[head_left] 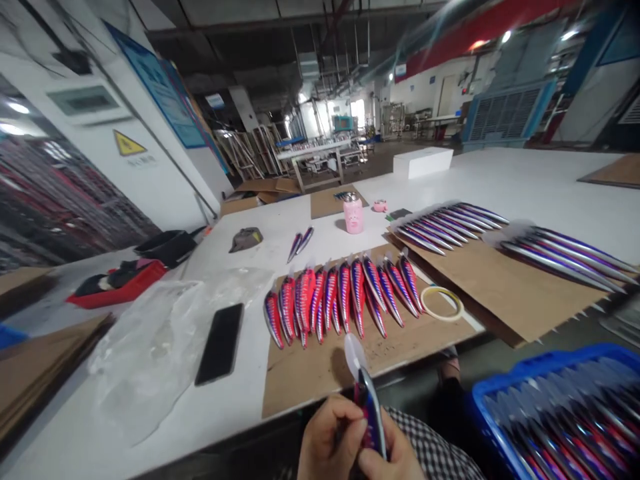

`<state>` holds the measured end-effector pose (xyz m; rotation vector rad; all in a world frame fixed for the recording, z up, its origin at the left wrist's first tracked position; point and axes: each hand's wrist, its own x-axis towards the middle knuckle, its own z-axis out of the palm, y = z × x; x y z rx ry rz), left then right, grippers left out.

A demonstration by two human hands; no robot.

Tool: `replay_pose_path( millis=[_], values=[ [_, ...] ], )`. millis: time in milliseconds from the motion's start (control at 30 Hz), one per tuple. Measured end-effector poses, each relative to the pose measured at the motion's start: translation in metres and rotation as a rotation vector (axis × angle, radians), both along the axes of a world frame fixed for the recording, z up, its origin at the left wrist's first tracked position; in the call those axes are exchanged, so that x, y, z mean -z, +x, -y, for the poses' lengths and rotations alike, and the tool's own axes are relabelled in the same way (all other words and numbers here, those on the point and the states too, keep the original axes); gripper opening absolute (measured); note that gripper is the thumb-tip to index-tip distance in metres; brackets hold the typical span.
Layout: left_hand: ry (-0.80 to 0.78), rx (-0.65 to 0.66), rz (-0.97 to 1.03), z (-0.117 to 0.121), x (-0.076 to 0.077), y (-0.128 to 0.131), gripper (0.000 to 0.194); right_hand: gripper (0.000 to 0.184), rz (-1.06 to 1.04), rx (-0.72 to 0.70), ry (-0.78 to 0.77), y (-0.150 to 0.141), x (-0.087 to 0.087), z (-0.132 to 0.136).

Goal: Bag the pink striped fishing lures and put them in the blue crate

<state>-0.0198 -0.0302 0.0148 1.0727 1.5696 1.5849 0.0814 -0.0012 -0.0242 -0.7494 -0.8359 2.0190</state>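
Near the table's front edge, a fishing lure (371, 407) with a clear lip pointing up is held between my two hands. My left hand (331, 437) pinches it from the left with thumb and forefinger. My right hand (393, 453) grips its lower right side, and part of the body is hidden by the fingers. Just beyond, a row of red and purple striped lures (345, 297) lies on a cardboard sheet (295, 387). A roll of tape (442, 304) rests at that row's right end.
A blue crate (480, 400) full of lures stands at lower right. More lures (445, 227) lie on cardboard (480, 280) at the right. A phone (220, 343), plastic bag (150, 353), pink can (353, 217), white box (423, 162) and red tray (120, 283) are around.
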Motion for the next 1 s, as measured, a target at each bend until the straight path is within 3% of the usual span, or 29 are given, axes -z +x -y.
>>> replay_pose_path(
  millis=[133, 200, 267, 567, 633, 733, 867, 1000],
  values=[
    [-0.023, 0.119, -0.058, 0.007, 0.003, 0.008, 0.013, 0.039, 0.167, 0.083, 0.159, 0.005, -0.005, 0.0],
    [-0.009, 0.195, -0.101, 0.006, 0.004, 0.005, 0.005, 0.032, 0.244, 0.108, 0.169, 0.011, -0.005, 0.0],
    [0.038, 0.287, -0.151, 0.005, 0.008, 0.002, 0.009, 0.028, 0.291, 0.16, 0.172, 0.017, -0.003, 0.001],
    [0.204, 0.437, -0.403, 0.004, 0.031, -0.013, 0.031, 0.053, 0.357, 0.298, 0.216, 0.026, 0.014, 0.008],
    [0.209, 0.443, -0.408, 0.002, 0.029, -0.01, 0.032, 0.052, 0.416, 0.395, 0.214, 0.023, 0.018, 0.011],
    [0.114, 0.407, -0.288, 0.001, 0.023, 0.0, 0.006, 0.051, 0.486, 0.473, 0.235, 0.021, 0.023, 0.016],
    [-0.08, 0.276, -0.096, 0.003, 0.014, 0.011, 0.027, 0.056, 0.532, 0.41, 0.314, 0.026, 0.029, 0.02],
    [-0.131, 0.142, -0.061, 0.005, 0.0, 0.002, 0.028, 0.066, 0.671, 0.371, 0.385, 0.033, 0.036, 0.024]
  ],
)
